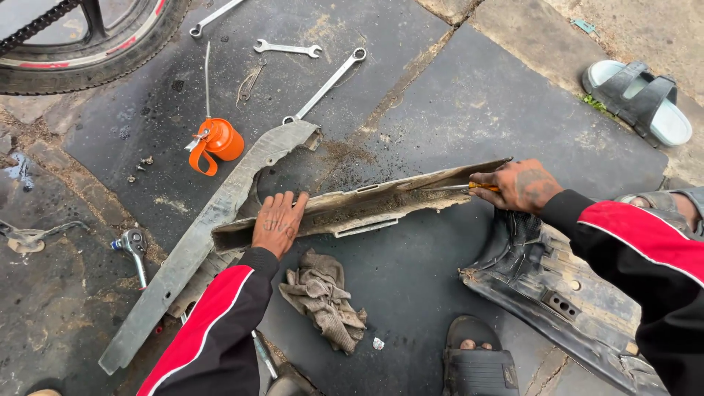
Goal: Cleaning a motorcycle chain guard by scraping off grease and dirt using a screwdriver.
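Observation:
A long, dirt-caked grey chain cover half (367,205) lies open side up on a dark rubber mat. My left hand (277,222) presses flat on its left end. My right hand (517,185) grips a screwdriver with an orange handle (469,188); its tip rests inside the cover's right part. A second, longer grey cover piece (198,242) lies diagonally under the first, toward the lower left.
An orange oil can (216,141), several spanners (326,84), a ratchet (133,246) and loose bolts lie around. A grimy rag (323,297) sits below the cover. A black plastic panel (565,293) lies at right. Bike wheel (88,44) top left, sandals nearby.

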